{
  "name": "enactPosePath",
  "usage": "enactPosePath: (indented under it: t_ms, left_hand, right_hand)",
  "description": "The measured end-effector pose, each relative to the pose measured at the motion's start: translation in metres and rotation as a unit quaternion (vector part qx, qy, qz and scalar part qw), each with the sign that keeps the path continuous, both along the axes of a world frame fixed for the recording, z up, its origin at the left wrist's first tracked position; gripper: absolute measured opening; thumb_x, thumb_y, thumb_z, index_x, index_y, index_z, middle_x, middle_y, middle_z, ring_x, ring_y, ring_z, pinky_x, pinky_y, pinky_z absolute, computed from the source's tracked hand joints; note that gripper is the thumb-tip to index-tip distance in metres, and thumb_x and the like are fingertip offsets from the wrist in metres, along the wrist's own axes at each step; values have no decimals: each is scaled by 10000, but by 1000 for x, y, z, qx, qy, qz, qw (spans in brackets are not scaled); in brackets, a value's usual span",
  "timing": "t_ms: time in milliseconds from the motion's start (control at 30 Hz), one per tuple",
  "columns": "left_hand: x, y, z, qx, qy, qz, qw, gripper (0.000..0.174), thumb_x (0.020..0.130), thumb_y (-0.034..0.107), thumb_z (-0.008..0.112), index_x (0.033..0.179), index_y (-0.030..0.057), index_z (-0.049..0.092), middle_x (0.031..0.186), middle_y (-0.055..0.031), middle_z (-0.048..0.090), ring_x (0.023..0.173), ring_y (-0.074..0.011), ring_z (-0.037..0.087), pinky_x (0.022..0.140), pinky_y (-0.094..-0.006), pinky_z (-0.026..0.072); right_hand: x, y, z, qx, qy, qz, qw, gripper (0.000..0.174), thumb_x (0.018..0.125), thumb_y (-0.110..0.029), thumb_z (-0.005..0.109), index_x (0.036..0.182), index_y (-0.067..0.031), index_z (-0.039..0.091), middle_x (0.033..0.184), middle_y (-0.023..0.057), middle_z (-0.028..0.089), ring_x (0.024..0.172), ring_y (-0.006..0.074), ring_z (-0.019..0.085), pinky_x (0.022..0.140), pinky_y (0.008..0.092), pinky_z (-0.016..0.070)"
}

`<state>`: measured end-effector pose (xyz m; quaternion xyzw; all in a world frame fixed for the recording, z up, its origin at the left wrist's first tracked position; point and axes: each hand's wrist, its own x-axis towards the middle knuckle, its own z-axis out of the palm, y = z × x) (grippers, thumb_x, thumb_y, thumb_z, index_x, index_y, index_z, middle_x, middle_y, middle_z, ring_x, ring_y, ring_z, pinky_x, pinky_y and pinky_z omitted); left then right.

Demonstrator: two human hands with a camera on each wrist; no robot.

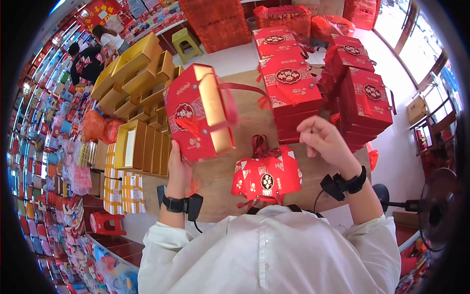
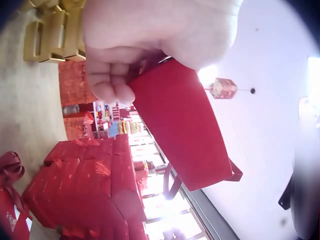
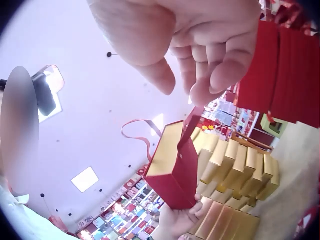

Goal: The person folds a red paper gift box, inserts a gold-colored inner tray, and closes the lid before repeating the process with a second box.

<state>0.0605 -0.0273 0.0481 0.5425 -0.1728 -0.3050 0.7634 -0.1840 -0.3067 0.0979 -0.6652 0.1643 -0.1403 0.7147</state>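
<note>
My left hand (image 1: 180, 166) holds up a red gift box (image 1: 188, 115) by its lower end. The box has a printed label, a red tassel and ribbon handles, with a gold inside along its top. In the left wrist view the fingers curl over an edge of the plain red underside (image 2: 182, 125). My right hand (image 1: 327, 141) hovers with loosely bent fingers beside the stacked red gift boxes (image 1: 293, 81), holding nothing. In the right wrist view its fingers (image 3: 200, 65) hang apart from the held box (image 3: 172, 172). Flat red printed covers (image 1: 267, 176) with ribbons lie before my body.
Gold open trays (image 1: 142, 147) are piled at the left of the wooden table (image 1: 215, 183). More red gift boxes (image 1: 364, 100) stand stacked at the right. A green stool (image 1: 186, 44) is behind the table, a fan (image 1: 435, 210) at right. Two people (image 1: 88, 63) stand far left.
</note>
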Motion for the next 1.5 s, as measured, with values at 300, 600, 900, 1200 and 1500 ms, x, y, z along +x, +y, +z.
enactPosePath:
  t_ms: [300, 600, 900, 1200, 1500]
  left_hand:
    - [-20, -2, -115, 220, 124, 33, 967, 481, 911, 533, 379, 1091, 94, 456, 849, -64, 595, 568, -154, 543, 502, -276, 447]
    - [92, -62, -198, 173, 50, -40, 983, 460, 950, 364, 419, 1326, 113, 328, 1116, -21, 528, 931, -82, 502, 749, -246, 454]
    - [141, -126, -294, 141, -195, -90, 966, 493, 948, 288, 427, 1323, -23, 352, 1238, -156, 507, 1092, -207, 506, 865, -295, 416]
    - [25, -3, -286, 331, -82, -262, 903, 321, 774, 134, 631, 1052, 13, 525, 961, -175, 568, 859, -260, 564, 763, -340, 461]
    - [-14, 24, -282, 328, -88, -99, 935, 435, 770, 105, 618, 1163, 12, 456, 944, -183, 595, 904, -308, 598, 774, -398, 469]
  right_hand:
    - [67, 79, -129, 241, 139, 99, 955, 498, 856, -259, 608, 1237, -88, 336, 1140, 86, 476, 981, 181, 524, 719, 355, 496]
    - [231, 69, -242, 309, 87, -235, 917, 421, 869, -229, 594, 1194, -92, 364, 1099, 43, 491, 1001, 176, 520, 712, 378, 507]
    - [252, 15, -267, 142, 176, -357, 906, 495, 883, -241, 564, 1311, -87, 367, 1185, 48, 514, 1058, 131, 485, 874, 316, 396]
    - [-3, 34, -294, -311, 329, -187, 872, 396, 746, -102, 621, 1124, -25, 530, 1012, 152, 596, 948, 275, 580, 863, 336, 440]
    - [11, 100, -300, -223, 412, 43, 882, 512, 719, -237, 649, 1130, 21, 485, 932, 226, 602, 864, 360, 593, 799, 383, 477]
